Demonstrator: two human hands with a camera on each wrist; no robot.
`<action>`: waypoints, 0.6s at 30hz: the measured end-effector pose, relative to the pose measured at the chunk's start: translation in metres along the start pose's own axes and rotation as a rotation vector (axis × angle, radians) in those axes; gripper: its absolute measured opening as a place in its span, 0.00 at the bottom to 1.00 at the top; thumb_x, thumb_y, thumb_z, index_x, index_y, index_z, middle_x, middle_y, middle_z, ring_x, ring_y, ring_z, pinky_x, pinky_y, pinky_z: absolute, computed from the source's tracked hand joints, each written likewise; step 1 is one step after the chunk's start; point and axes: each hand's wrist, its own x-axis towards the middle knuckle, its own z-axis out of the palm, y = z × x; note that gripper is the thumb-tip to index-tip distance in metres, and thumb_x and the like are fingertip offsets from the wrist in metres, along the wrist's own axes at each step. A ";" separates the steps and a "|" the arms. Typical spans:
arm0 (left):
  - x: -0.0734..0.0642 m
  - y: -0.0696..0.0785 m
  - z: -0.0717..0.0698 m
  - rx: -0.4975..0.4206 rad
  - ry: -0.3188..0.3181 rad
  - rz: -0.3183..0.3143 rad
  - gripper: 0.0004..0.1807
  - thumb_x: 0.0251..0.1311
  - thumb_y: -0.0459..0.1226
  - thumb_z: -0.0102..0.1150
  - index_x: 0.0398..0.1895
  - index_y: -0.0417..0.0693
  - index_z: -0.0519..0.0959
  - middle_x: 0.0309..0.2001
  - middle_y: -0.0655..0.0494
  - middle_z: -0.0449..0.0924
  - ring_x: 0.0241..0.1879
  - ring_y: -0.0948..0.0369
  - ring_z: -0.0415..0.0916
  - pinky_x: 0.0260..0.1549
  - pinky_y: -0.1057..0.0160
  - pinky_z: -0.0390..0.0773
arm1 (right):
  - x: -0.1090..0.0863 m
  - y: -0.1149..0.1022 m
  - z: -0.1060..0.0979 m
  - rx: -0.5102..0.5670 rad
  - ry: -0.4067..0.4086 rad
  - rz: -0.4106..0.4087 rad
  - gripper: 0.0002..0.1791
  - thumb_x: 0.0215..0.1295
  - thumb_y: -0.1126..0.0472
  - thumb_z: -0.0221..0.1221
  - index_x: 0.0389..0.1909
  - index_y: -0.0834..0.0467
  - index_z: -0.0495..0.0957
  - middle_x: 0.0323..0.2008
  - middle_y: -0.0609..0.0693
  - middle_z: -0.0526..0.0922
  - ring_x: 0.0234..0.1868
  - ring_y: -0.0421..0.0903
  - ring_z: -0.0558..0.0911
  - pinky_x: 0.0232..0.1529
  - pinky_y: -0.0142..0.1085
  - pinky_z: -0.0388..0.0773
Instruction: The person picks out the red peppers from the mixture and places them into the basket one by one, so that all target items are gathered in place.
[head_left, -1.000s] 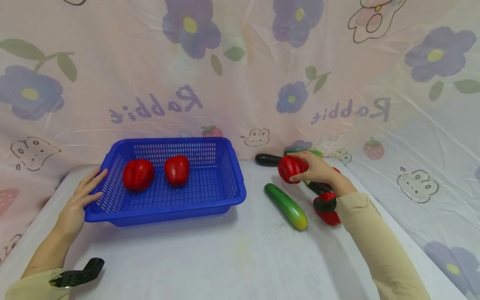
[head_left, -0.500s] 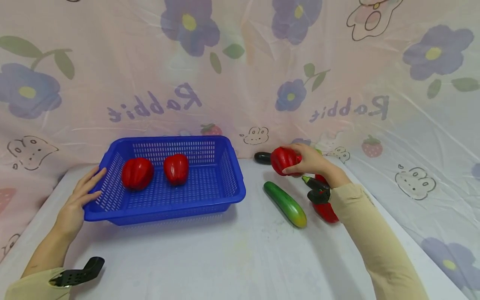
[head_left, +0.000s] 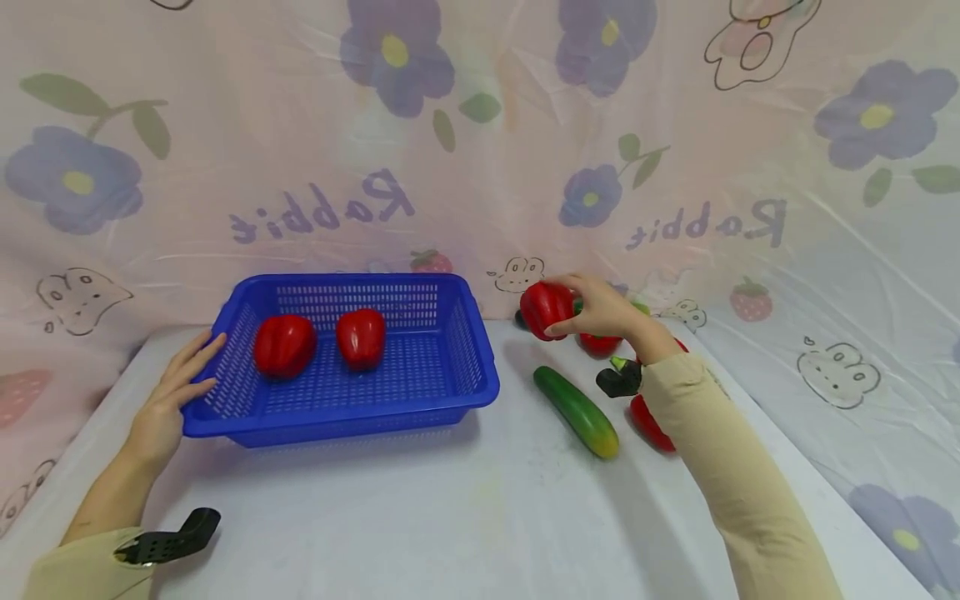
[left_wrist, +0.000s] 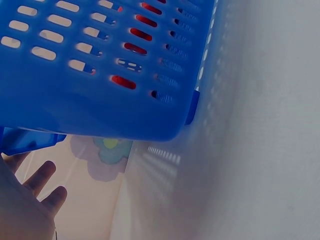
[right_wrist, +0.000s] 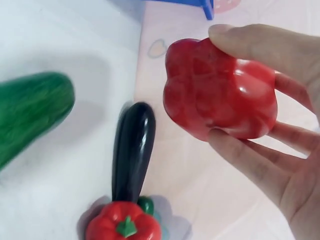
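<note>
Above the right part of the table, my right hand [head_left: 603, 310] grips a red bell pepper [head_left: 543, 311]. The right wrist view shows its thumb on one side of that bell pepper [right_wrist: 220, 92] and fingers on the other. My left hand [head_left: 163, 408] touches the left rim of a blue perforated basket [head_left: 345, 417], its fingers extended. Inside the basket lie two more red bell peppers [head_left: 285, 346]. The left wrist view shows the basket's outer wall [left_wrist: 90, 107] close up, with fingers [left_wrist: 41, 177] beside it.
Between basket and right arm lies a green cucumber [head_left: 576, 412]. A dark eggplant [right_wrist: 134, 150] and another red bell pepper [right_wrist: 107, 227] lie behind it. More red [head_left: 651, 423] shows partly hidden by the right forearm. A patterned cloth [head_left: 465, 200] hangs behind the table.
My right hand has lifted the red bell pepper and carried it leftward, uncovering another bell pepper behind. The left hand stays at the basket rim; the whole view has shifted slightly.
</note>
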 end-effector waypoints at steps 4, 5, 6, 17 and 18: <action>0.000 0.001 0.000 -0.013 0.002 -0.013 0.29 0.73 0.32 0.25 0.75 0.58 0.54 0.75 0.68 0.44 0.70 0.76 0.40 0.53 0.85 0.46 | 0.006 -0.011 -0.001 0.013 0.010 -0.010 0.45 0.48 0.52 0.71 0.69 0.45 0.64 0.66 0.56 0.65 0.63 0.57 0.66 0.50 0.55 0.76; 0.000 0.001 0.000 -0.020 0.002 -0.014 0.29 0.73 0.32 0.25 0.75 0.57 0.54 0.75 0.68 0.44 0.70 0.75 0.40 0.54 0.85 0.46 | 0.008 -0.014 -0.001 0.017 0.010 -0.016 0.45 0.49 0.52 0.71 0.69 0.45 0.63 0.66 0.56 0.65 0.63 0.57 0.66 0.50 0.55 0.76; 0.000 0.001 0.001 -0.026 0.001 -0.016 0.28 0.73 0.32 0.26 0.75 0.57 0.54 0.75 0.68 0.44 0.70 0.75 0.40 0.54 0.84 0.46 | 0.010 -0.016 -0.001 0.021 0.010 -0.021 0.45 0.49 0.52 0.71 0.70 0.45 0.63 0.66 0.56 0.64 0.63 0.57 0.67 0.50 0.55 0.76; 0.002 0.005 0.000 -0.044 0.012 -0.018 0.28 0.73 0.32 0.27 0.74 0.56 0.56 0.75 0.65 0.45 0.69 0.74 0.41 0.54 0.83 0.46 | 0.031 -0.043 0.001 0.057 0.017 -0.133 0.43 0.50 0.53 0.70 0.69 0.50 0.64 0.63 0.57 0.68 0.60 0.57 0.70 0.50 0.51 0.77; 0.002 0.005 0.000 -0.047 0.010 -0.026 0.28 0.73 0.32 0.27 0.74 0.56 0.55 0.75 0.64 0.44 0.70 0.73 0.40 0.54 0.83 0.46 | 0.032 -0.046 0.001 0.053 0.020 -0.138 0.43 0.50 0.54 0.70 0.69 0.51 0.64 0.62 0.57 0.69 0.60 0.57 0.71 0.50 0.51 0.77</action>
